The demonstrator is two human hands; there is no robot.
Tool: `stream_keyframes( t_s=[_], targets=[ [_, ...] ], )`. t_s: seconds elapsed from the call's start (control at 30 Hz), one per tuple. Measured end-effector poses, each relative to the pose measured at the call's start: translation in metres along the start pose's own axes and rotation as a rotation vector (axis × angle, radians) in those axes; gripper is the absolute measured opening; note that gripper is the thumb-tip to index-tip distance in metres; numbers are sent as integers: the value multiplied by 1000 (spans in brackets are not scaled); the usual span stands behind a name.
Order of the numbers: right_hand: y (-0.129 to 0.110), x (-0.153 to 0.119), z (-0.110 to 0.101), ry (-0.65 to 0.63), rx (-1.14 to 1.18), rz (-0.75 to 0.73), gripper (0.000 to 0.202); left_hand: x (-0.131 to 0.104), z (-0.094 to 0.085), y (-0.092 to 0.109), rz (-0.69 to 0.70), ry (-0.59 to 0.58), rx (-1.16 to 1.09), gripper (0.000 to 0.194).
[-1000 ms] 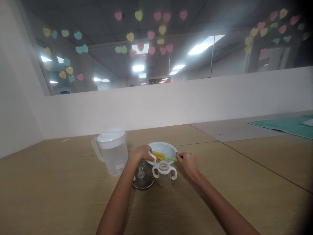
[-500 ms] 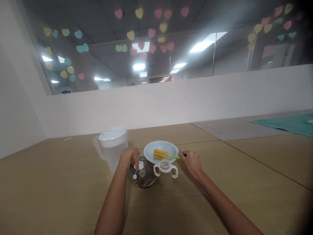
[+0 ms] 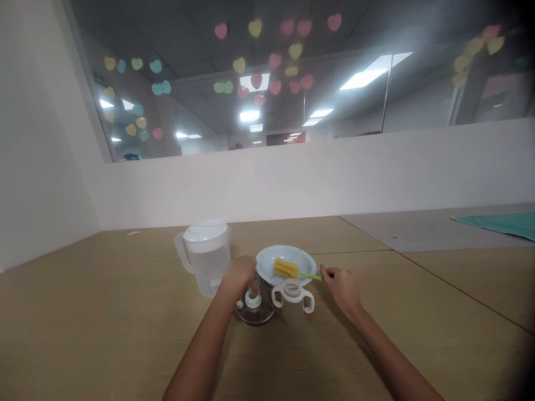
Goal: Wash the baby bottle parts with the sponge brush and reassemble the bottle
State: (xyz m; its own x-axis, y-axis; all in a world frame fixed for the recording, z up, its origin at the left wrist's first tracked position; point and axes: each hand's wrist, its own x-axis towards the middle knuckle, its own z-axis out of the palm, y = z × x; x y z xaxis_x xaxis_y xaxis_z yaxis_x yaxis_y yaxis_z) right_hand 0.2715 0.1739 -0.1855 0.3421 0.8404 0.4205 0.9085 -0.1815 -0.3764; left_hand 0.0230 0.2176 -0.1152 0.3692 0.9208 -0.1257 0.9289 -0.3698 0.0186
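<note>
My right hand is closed around the end of the green handle of a sponge bottle brush, whose yellow head rests in a white bowl. At the steel plate, my left hand points down with its fingertips pinched at a white bottle collar. A small white straw weight lies at the plate's left side; a clear piece behind my fingers is partly hidden. Between the hands stands an uncapped clear baby bottle with two white handles, in front of the bowl.
A lidded translucent pitcher stands left of the plate, partly behind my left forearm. A teal cloth lies at the far right of the wooden table. A white wall and a window with heart stickers rise behind.
My left hand has lowered the white collar onto the steel plate, setting it more upright. My right hand still holds the brush in the bowl. The whole view has shifted slightly.
</note>
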Motion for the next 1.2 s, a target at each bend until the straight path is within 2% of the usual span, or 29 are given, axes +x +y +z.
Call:
stream_keyframes(
  t_s=[0.1,0.17,0.3,0.37,0.43,0.53,0.63,0.73,0.8,0.9,1.0,1.1,1.2],
  targets=[
    [3,0,-7,35,78,42,53,-13,-1,9,299,47,-116,77],
    [6,1,-14,65,150,104,54,-14,7,20,507,90,-216,79],
    [13,4,-24,125,288,131,55,-9,38,41,547,249,-294,50],
    [18,3,-27,129,314,69,55,-8,51,43,551,313,-414,46],
    [22,1,-33,148,284,-73,54,-9,54,40,573,340,-520,48],
    [21,0,-55,301,129,-394,51,-11,41,30,587,354,-573,50],
    [2,8,-92,600,-92,-659,42,-9,15,24,573,393,-544,52],
    [-31,24,-122,684,-284,-883,39,2,-10,25,511,461,-406,53],
    [-53,35,-130,739,-358,-965,38,13,-21,26,459,482,-264,51],
    [-70,48,-128,764,-415,-996,36,28,-29,21,436,489,-132,45],
    [-66,51,-123,718,-427,-958,37,35,-29,8,437,525,-140,46],
    [-59,44,-120,654,-481,-944,34,38,-23,-1,444,541,-144,41],
    [-67,32,-109,597,-550,-961,31,40,-16,4,461,516,-99,31]
  ],
)
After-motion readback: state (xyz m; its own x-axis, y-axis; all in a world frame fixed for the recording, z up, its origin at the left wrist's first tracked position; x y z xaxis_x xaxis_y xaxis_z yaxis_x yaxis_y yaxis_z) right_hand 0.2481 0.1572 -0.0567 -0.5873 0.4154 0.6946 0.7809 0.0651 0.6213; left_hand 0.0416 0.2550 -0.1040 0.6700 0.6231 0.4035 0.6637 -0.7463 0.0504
